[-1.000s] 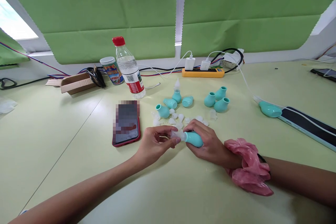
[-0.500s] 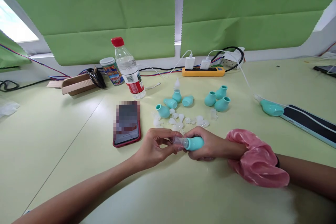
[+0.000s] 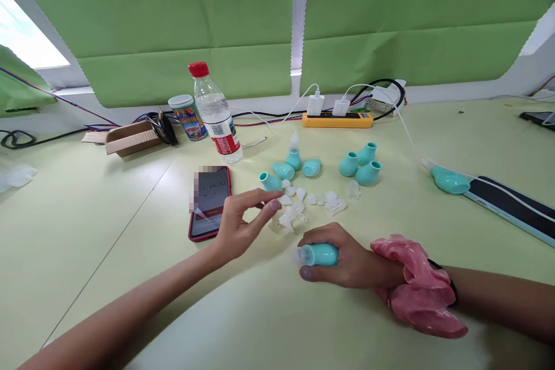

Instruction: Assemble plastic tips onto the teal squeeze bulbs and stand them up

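Left hand (image 3: pixel 236 232) now apart from teal bulb (image 3: pixel 325 254) in right hand (image 3: pixel 358 263)

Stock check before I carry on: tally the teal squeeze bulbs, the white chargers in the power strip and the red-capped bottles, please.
Teal squeeze bulbs: 9, with 1 of them in the right hand
White chargers in the power strip: 2
Red-capped bottle: 1
Total: 12
Left out: small translucent pieces, too jumbled to count surely.

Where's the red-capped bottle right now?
In the head view, the bottle stands left of centre, just right of the can and beyond the phone.
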{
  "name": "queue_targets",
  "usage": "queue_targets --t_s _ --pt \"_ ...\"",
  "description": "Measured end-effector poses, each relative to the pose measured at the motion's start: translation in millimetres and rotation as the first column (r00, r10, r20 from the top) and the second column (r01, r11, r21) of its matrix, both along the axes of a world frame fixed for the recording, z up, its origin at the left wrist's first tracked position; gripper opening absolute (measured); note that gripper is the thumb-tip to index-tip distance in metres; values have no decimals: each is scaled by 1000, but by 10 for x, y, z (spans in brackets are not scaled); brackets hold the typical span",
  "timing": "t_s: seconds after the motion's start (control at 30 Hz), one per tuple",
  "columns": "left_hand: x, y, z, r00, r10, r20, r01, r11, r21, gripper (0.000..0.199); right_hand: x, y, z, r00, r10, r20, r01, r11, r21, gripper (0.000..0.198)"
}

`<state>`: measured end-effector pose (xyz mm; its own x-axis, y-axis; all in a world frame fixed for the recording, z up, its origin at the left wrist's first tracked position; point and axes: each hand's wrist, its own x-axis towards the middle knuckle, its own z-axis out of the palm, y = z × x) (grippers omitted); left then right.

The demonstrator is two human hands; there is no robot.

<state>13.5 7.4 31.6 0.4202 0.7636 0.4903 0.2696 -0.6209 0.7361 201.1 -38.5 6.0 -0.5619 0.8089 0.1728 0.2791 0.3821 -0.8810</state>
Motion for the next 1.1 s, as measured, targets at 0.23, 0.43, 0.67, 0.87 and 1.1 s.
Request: queue_targets --t_s 0.23,0.43,0.67,0.87,1.1 --pt "7 59 -133 752 183 -633 151 887 436 33 6 -23 1 1000 -1 -2 1 991 132 14" --pt "-15 49 -201 677 211 -705 307 790 531 30 13 -6 -12 992 -125 1 124 989 81 18" --pt "11 0 -200 635 331 -698 439 589 679 16 -5 8 13 973 -195 -126 180 976 -123 17" --pt "39 -24 -165 570 382 -727 400 644 652 19 10 0 31 975 -138 -175 102 975 -196 21" --pt "9 16 -203 706 385 -594 327 567 756 13 11 22 22 965 -213 -150 188 968 -164 23"
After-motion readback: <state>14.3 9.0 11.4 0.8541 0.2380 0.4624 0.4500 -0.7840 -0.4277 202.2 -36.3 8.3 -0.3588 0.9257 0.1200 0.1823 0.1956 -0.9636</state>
